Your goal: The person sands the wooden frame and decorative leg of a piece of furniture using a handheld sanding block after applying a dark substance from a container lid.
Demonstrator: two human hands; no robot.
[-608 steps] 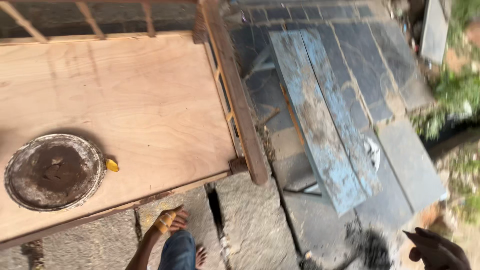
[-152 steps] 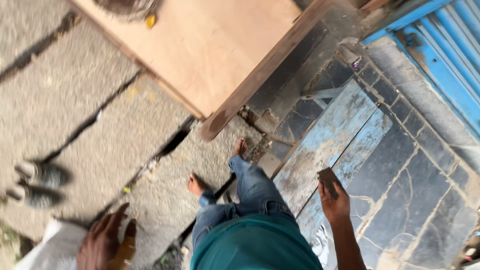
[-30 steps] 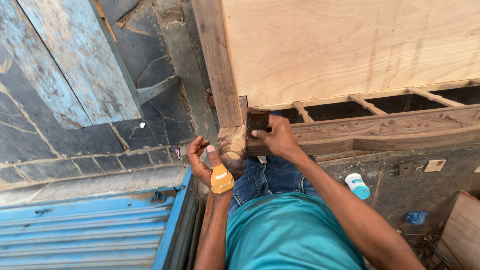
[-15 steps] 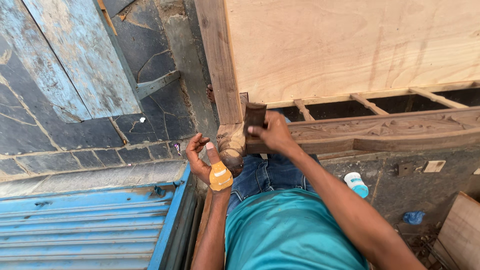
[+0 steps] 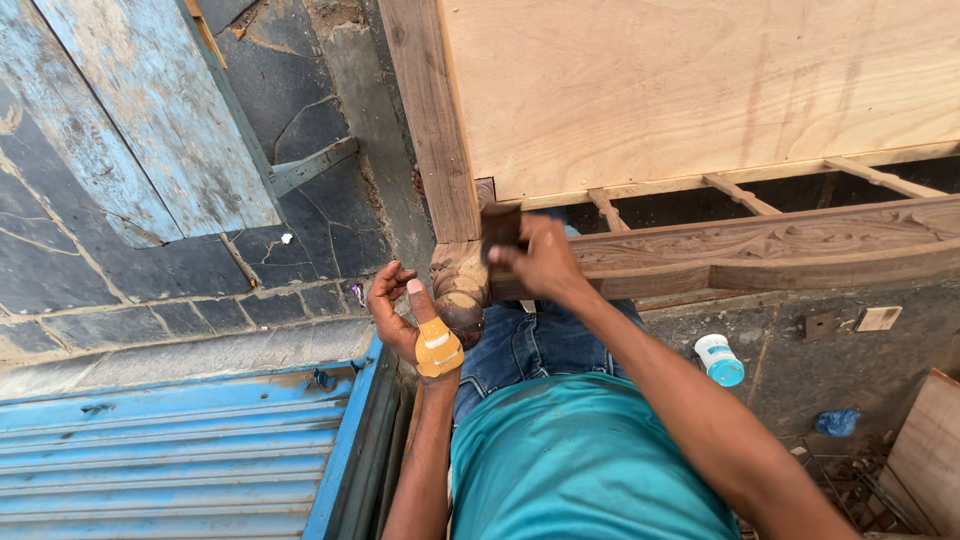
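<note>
Your right hand (image 5: 540, 262) grips a small dark block (image 5: 500, 228) and presses it on the carved wooden corner post (image 5: 458, 285) of the bed frame (image 5: 430, 120). Your left hand (image 5: 400, 310) is half open, thumb touching the post, holding nothing. If the block slips, it could scrape your taped left wrist.

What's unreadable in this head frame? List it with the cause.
- Dark block in the right hand: its kind unclear; the fingers cover its lower part.
- Rounded carved wooden corner post: lower part hidden by the left hand and its orange wrist band.
- Carved wooden rail: far end cut off by the right frame edge.
- White bottle with teal cap: label too small.
</note>
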